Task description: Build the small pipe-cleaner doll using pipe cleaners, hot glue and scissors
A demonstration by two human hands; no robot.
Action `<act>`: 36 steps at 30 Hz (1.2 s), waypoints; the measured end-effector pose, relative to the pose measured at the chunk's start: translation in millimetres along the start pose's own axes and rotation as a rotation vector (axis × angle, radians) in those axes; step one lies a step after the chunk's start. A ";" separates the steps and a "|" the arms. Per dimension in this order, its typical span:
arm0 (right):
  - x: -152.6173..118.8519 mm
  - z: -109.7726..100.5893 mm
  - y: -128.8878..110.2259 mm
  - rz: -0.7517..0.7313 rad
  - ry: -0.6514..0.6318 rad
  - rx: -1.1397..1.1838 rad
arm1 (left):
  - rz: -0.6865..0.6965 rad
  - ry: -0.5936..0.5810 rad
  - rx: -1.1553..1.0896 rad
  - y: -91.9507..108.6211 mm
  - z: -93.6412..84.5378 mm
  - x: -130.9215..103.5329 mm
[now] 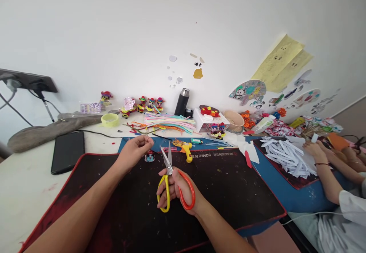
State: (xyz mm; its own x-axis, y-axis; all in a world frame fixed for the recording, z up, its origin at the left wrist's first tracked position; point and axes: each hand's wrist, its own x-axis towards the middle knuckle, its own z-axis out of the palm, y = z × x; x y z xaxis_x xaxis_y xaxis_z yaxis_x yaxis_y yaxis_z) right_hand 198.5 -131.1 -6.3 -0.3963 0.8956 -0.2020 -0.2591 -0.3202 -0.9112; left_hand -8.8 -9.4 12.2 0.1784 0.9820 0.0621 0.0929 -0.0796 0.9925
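My right hand holds a pair of scissors with one yellow and one red handle. Their blades point away from me and stand apart. To the left, my left hand hovers over the mat with fingertips pinched together; whatever may be between them is too small to make out. Just beside those fingertips lies a small light-blue figure. Past the scissors, a yellow glue gun rests near the black mat's far edge.
Behind the mat are pastel pipe cleaners, a black thermos, small colourful figures and a white box. A phone and a yellow-green bowl sit left. At right, another person's hands work by white paper strips.
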 end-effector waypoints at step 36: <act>22.8 19.8 -9.1 0.029 0.103 -0.119 | 0.119 -0.136 0.246 1.6 7.6 -9.2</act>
State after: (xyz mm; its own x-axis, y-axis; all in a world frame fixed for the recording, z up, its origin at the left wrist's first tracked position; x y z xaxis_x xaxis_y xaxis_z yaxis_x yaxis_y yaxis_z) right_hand 174.4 -113.9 4.5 -0.3083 0.9155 -0.2586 -0.1405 -0.3126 -0.9394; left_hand -2.8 -19.9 12.3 0.3300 0.9328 0.1449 0.2955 -0.2479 0.9226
